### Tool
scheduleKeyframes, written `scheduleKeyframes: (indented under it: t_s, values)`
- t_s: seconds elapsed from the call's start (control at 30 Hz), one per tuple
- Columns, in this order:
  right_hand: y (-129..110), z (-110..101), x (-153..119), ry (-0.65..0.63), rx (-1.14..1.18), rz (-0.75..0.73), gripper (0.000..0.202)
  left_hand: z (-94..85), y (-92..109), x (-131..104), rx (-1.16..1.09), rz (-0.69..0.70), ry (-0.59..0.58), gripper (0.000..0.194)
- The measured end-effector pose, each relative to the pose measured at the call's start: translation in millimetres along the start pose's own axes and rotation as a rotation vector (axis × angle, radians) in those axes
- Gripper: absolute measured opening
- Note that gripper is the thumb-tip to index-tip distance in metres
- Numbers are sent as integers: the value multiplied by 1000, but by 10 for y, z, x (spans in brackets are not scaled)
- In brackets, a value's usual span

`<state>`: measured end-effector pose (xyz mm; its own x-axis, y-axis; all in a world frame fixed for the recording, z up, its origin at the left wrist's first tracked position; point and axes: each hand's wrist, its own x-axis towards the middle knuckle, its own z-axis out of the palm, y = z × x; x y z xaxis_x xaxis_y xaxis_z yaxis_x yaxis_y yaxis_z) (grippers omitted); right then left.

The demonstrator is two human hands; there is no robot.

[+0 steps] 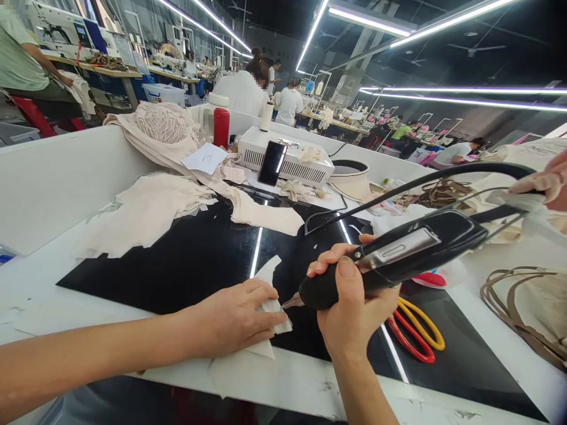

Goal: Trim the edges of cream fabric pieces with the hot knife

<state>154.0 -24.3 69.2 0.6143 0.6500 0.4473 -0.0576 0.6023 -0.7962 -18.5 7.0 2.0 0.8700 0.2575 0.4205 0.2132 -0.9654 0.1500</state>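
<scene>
My left hand (241, 319) presses a small folded piece of white fabric (271, 273) onto the glossy black board (186, 265), close to its front edge. In my right hand (354, 301) is a black handheld tool (411, 254) with a silver switch plate, tilted so that its pointed metal tip meets or nearly meets the fabric beside my left fingertips. A black cable runs from the tool's rear. More pale fabric lies under my left hand and hangs at the table's front edge.
Red and yellow scissor handles (416, 330) lie right of my right hand. Behind are beige fabric pieces (150, 206), a phone (272, 163), a white vented box (287, 154) and a red bottle (221, 124). Another person's hand (547, 180) is at the right edge, by the cable.
</scene>
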Motion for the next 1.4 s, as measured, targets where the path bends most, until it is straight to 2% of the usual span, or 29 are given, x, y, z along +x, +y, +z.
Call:
scheduleKeyframes:
  t_s: [0.2,0.37,0.57,0.77,1.4]
  values:
    - [5,-31,-14,-21,5,3,42,-129,-173,31,32,61,-66,22]
    - [24,-35,-17,-35,9,11,42,-207,-270,69,9,84,-93,25]
    - [16,-20,-16,-43,6,-27,42,-169,-302,43,-3,101,-115,26]
    - [5,-15,4,-23,11,-14,42,-124,-311,9,-23,89,-88,26]
    - [85,138,71,-3,3,-46,37,-113,-304,1,-27,69,-61,25]
